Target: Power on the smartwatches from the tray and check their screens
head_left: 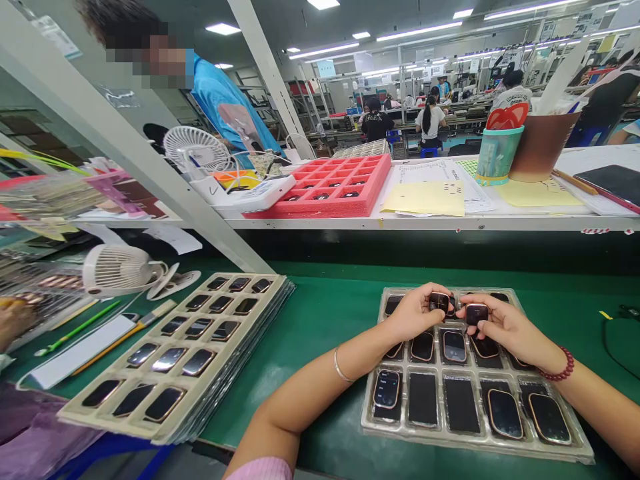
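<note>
My left hand (417,312) grips a dark square watch case (439,302) with a gold rim, over the back part of a clear plastic tray (475,443). Just to its right, my right hand (503,325) pinches a similar watch case (477,314) between thumb and fingers. Beneath them the tray's pockets hold several dark watch cases, one with lit text on its screen (387,389) at the front left. Two front pockets show only black lining (462,405). My hands partly hide the back rows.
On the left stands a stack of trays (183,423) with watch cases. Behind it are a small white fan (116,269), a brush and pens. A raised shelf (430,223) bears a red foam tray (377,193) and cups. Another person's hand (16,321) is at far left.
</note>
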Motion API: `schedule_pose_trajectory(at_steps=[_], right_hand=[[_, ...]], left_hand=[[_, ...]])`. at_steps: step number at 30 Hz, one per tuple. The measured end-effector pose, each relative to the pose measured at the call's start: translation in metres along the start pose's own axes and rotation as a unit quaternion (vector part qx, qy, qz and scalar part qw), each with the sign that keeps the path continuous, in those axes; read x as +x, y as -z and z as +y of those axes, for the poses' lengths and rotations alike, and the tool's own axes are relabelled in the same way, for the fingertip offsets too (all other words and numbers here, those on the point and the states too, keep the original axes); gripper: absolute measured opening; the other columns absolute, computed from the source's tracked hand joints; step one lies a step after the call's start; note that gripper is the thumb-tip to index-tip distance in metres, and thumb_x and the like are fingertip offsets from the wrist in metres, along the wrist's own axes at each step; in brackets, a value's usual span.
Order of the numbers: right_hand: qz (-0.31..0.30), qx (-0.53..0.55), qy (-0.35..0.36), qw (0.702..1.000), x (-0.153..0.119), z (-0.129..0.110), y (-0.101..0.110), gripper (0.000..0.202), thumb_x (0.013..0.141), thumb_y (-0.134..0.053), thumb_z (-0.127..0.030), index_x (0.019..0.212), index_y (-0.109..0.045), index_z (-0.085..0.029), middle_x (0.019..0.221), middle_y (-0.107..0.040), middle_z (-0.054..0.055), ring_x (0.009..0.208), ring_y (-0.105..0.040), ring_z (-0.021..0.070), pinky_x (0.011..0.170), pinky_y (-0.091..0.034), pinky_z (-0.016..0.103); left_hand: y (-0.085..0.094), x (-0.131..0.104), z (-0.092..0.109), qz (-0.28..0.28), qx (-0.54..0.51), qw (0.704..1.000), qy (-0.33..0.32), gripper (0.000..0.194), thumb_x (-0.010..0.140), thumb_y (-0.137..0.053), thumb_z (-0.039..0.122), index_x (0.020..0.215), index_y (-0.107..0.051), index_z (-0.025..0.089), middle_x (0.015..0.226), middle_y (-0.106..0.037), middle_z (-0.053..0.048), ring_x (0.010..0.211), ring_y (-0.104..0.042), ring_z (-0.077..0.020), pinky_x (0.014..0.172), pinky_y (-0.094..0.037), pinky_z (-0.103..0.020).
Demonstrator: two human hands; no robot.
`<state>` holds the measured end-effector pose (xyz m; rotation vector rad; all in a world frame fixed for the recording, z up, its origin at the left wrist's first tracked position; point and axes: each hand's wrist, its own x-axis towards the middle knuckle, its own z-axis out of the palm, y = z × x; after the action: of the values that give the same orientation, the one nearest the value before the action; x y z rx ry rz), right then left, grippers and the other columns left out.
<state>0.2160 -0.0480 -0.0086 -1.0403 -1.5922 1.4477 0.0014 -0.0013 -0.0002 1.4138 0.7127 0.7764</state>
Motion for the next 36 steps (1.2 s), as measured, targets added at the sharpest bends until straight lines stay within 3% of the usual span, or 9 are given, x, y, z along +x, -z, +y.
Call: schedule_pose_trajectory(at_steps=[3, 8, 12, 18, 25, 31, 33, 36], right_hand=[[0.001, 0.001, -0.002, 1.000, 0.000, -0.001, -0.001, 0.040, 0.083, -0.056, -0.020, 0.123, -0.049, -0.023, 0.116, -0.059, 0.010, 0.081, -0.064, 0.0170, 0.069, -0.052, 0.031], [0.004, -0.010, -0.005, 1.000, 0.000, -0.003, -0.001, 0.042, 0.082, -0.055, -0.018, 0.123, -0.049, -0.023, 0.118, -0.059, 0.011, 0.081, -0.064, 0.0173, 0.070, -0.052, 0.032], [0.005, -0.015, -0.002, 1.000, 0.000, -0.005, -0.002, 0.043, 0.079, -0.054, -0.016, 0.122, -0.050, -0.023, 0.118, -0.060, 0.011, 0.083, -0.064, 0.0188, 0.070, -0.053, 0.033], [0.008, -0.021, 0.009, 1.000, 0.000, -0.002, -0.001, 0.045, 0.080, -0.053, -0.015, 0.124, -0.048, -0.024, 0.122, -0.057, 0.011, 0.086, -0.064, 0.0186, 0.071, -0.054, 0.033], [0.005, -0.030, 0.006, 1.000, -0.001, -0.002, 0.000, 0.036, 0.086, -0.052, -0.022, 0.122, -0.051, -0.022, 0.117, -0.059, 0.011, 0.080, -0.064, 0.0176, 0.069, -0.055, 0.033], [0.028, -0.007, 0.019, 0.999, -0.001, 0.002, 0.000, 0.052, 0.092, -0.048, -0.036, 0.142, -0.035, -0.029, 0.133, -0.050, 0.011, 0.101, -0.061, 0.0233, 0.075, -0.055, 0.036], [0.033, -0.001, 0.017, 0.999, 0.000, 0.003, 0.000, 0.053, 0.092, -0.048, -0.040, 0.142, -0.035, -0.028, 0.125, -0.055, 0.011, 0.099, -0.061, 0.0228, 0.073, -0.055, 0.035], [0.033, 0.006, 0.013, 0.999, 0.001, 0.004, 0.000, 0.055, 0.087, -0.057, -0.041, 0.138, -0.043, -0.025, 0.095, -0.062, 0.006, 0.079, -0.061, 0.0190, 0.066, -0.053, 0.032]], left_hand=[[0.000, 0.001, -0.001, -0.001, 0.008, 1.000, -0.006, 0.038, 0.067, -0.064, 0.007, 0.103, -0.055, 0.014, 0.093, -0.064, -0.007, 0.086, -0.060, -0.0154, 0.077, -0.045, -0.028], [0.000, 0.001, -0.003, -0.002, 0.005, 1.000, 0.001, 0.027, 0.073, -0.059, 0.011, 0.099, -0.057, 0.013, 0.087, -0.064, -0.006, 0.078, -0.060, -0.0140, 0.070, -0.046, -0.026], [0.002, 0.002, -0.008, -0.004, 0.010, 1.000, -0.024, 0.040, 0.068, -0.056, 0.002, 0.105, -0.056, 0.015, 0.096, -0.063, -0.006, 0.088, -0.061, -0.0155, 0.080, -0.047, -0.029], [0.003, 0.004, -0.013, -0.019, 0.010, 0.999, -0.041, 0.049, 0.065, -0.051, -0.002, 0.109, -0.056, 0.016, 0.102, -0.063, -0.007, 0.086, -0.062, -0.0140, 0.083, -0.048, -0.030], [0.001, 0.000, -0.007, -0.004, 0.046, 0.999, -0.025, 0.035, 0.073, -0.059, 0.011, 0.108, -0.059, 0.015, 0.099, -0.064, -0.009, 0.090, -0.061, -0.0179, 0.077, -0.048, -0.028], [0.002, -0.002, -0.004, -0.005, 0.052, 0.998, -0.025, 0.055, 0.081, -0.059, 0.029, 0.134, -0.047, 0.023, 0.117, -0.059, -0.009, 0.092, -0.060, -0.0171, 0.081, -0.048, -0.030], [0.002, -0.002, -0.006, -0.010, 0.041, 0.999, -0.029, 0.056, 0.082, -0.057, 0.035, 0.135, -0.046, 0.022, 0.115, -0.059, -0.008, 0.087, -0.059, -0.0153, 0.081, -0.047, -0.030], [0.002, -0.001, -0.009, -0.026, 0.036, 0.999, -0.025, 0.061, 0.079, -0.061, 0.041, 0.134, -0.047, 0.020, 0.107, -0.059, -0.008, 0.072, -0.056, -0.0110, 0.071, -0.048, -0.028]])
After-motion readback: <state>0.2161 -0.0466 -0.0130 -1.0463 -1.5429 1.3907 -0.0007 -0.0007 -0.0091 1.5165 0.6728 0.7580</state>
